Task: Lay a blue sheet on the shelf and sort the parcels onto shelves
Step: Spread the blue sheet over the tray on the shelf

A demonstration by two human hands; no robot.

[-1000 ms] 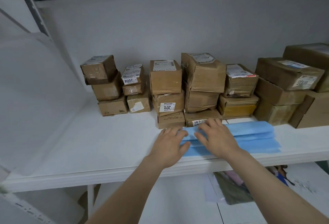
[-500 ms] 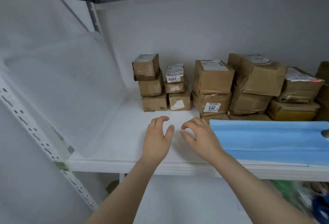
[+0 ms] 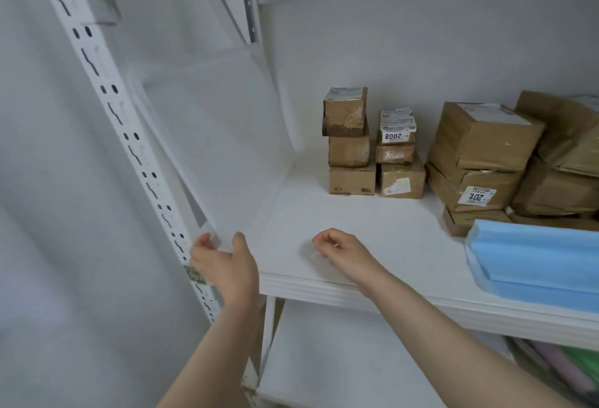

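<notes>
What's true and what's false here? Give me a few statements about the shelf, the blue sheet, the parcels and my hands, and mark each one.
1. The blue sheet lies folded at the right end of the shelf. True.
2. Both hands rest on the blue sheet. False: the left hand and right hand are both to its left, apart from it.
3. The parcel marked 2008 sits at the top of its stack. True.
4. The parcels line the shelf's front edge. False: they are stacked at the back, by the wall.
5. The left hand is beside the perforated upright post. True.
</notes>
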